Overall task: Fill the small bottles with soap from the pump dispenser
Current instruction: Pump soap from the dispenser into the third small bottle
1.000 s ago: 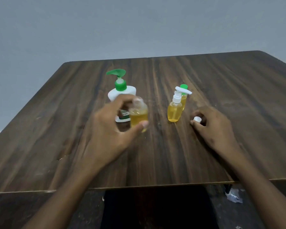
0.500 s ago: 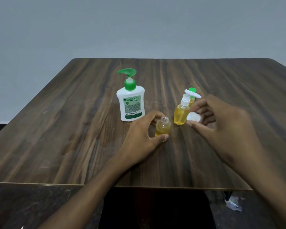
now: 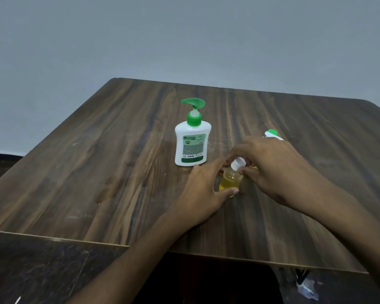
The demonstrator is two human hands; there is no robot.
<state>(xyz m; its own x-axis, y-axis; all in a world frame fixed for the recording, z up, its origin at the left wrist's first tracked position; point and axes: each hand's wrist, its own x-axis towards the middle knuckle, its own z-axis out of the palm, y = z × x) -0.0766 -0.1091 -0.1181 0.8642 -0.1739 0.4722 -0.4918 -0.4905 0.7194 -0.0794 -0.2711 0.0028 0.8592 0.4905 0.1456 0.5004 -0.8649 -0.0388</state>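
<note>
Dark wooden table (image 3: 123, 163): left hand (image 3: 203, 189) grips small clear soap-filled bottle (image 3: 230, 179); right hand (image 3: 270, 165), newly arrived, pinches white cap (image 3: 238, 163) apparently onto its neck, closing this fill.

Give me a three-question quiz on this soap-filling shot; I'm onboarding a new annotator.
1. True or false: the white cap lies on the table, away from both hands.
2. What does the left hand grip? A) the pump dispenser B) the small bottle C) nothing
3. What colour is the dispenser's pump head?

Key:
1. False: the right hand holds it at the small bottle's mouth.
2. B
3. Green
</note>
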